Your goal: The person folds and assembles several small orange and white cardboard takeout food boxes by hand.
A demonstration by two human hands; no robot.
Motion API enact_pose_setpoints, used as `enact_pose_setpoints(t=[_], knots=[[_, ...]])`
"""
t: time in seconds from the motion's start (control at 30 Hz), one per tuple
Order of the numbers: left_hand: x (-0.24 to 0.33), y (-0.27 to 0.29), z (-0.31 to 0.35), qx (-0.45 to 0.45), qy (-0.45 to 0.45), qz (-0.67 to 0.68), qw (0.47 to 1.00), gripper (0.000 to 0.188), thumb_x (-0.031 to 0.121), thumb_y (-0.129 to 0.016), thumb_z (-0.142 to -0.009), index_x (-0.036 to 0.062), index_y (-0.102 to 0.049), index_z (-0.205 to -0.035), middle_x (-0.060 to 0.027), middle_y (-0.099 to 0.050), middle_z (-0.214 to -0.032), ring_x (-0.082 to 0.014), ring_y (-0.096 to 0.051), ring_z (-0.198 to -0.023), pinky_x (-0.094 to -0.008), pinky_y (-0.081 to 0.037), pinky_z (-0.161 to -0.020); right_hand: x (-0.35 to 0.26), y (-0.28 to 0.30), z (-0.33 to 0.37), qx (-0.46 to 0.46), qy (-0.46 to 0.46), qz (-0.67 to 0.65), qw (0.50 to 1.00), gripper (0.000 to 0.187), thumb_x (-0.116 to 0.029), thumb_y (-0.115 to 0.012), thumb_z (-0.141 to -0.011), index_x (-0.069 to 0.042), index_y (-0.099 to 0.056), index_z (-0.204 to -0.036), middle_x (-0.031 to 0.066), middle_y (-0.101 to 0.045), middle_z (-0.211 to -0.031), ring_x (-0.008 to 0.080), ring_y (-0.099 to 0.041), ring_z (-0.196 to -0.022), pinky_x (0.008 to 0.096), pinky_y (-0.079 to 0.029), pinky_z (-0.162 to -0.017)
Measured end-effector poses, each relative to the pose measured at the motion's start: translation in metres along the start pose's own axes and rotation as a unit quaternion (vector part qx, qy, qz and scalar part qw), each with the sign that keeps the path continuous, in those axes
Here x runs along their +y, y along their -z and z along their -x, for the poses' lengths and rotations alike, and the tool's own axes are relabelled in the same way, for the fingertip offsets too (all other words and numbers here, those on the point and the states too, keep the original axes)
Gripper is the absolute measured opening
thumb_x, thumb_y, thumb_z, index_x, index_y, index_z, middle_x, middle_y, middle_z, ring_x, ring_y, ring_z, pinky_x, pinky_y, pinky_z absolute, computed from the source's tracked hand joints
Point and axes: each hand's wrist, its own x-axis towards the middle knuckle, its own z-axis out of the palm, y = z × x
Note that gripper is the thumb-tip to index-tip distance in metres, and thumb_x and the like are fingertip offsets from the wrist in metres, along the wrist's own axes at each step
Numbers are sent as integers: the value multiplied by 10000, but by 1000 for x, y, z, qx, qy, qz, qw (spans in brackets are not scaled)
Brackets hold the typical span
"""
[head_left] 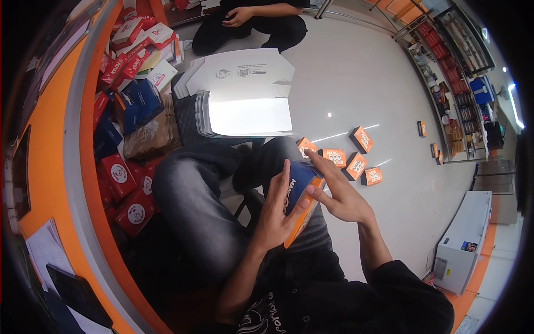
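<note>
Above my lap I hold a small blue and orange folding carton (298,183) between both hands, tilted. My left hand (272,217) grips its left side, with the fingers along the blue face and the thumb on the orange side. My right hand (344,196) presses against the carton's upper right edge, fingers stretched over the end and thumb near the top. Beyond my knees a stack of flat white carton blanks (250,114) rests on a dark woven-looking support (188,114). Folded orange cartons (356,166) lie on the floor just past my right hand.
Red cartons (118,173), blue cartons (138,100) and a brown wrapped bundle (151,136) are heaped at left, beside an orange counter (55,139). Another person (250,22) sits at the far side. A white chest freezer (461,245) and loaded shelves (445,83) stand at right.
</note>
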Motion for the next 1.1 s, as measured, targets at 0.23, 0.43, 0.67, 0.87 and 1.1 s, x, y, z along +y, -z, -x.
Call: enact_pose_setpoints(t=[0.23, 0.43, 0.67, 0.87, 1.1], knots=[[3, -3, 6, 8, -30, -169, 985, 868, 444, -589, -950, 12, -138, -1553, -312, -351, -1375, -479, -467, -1215, -519, -400, -1012, 2, -18, -7, 48, 21, 84, 995, 911, -680, -443, -925, -84, -181, -1562, 244, -379, -1484, 394, -372, -1381, 533, -325, -1111], [8, -1, -2, -66, -3, -94, 993, 778, 330, -505, -1006, -14, -69, -1550, -309, -336, -1399, -460, -451, -1245, -480, -381, -1047, 20, 16, -9, -12, 127, 112, 985, 775, -631, -413, -966, -160, -251, -1560, 184, -521, -1356, 345, -517, -1228, 469, -405, -1008], [-8, -18, 7, -175, 149, -144, 963, 650, 303, -338, -1066, -55, -66, -1536, -287, -333, -1443, -432, -420, -1311, -430, -353, -1084, 45, 3, 9, -160, -57, 40, 985, 602, -491, -393, -1037, -173, -315, -1542, 164, -623, -1113, 310, -614, -968, 415, -448, -945], [48, 31, -23, -74, -192, -142, 968, 555, 352, -412, -1032, -62, -460, -1399, -288, -472, -1382, -423, -469, -1286, -471, -361, -1089, 155, -14, 74, 185, -203, -438, 856, 555, -454, -389, -1052, -90, -378, -1471, 107, -579, -1302, 219, -581, -1181, 365, -436, -1046], [297, 68, -11, -197, -69, -551, 808, 349, 303, -482, -970, 7, -583, -1125, -142, -605, -1012, -256, -628, -852, -349, -534, -720, 289, -54, 138, 388, -412, -583, 583, 552, -500, -467, -1006, -91, -424, -1374, 131, -573, -1304, 294, -557, -1206, 464, -400, -1060]])
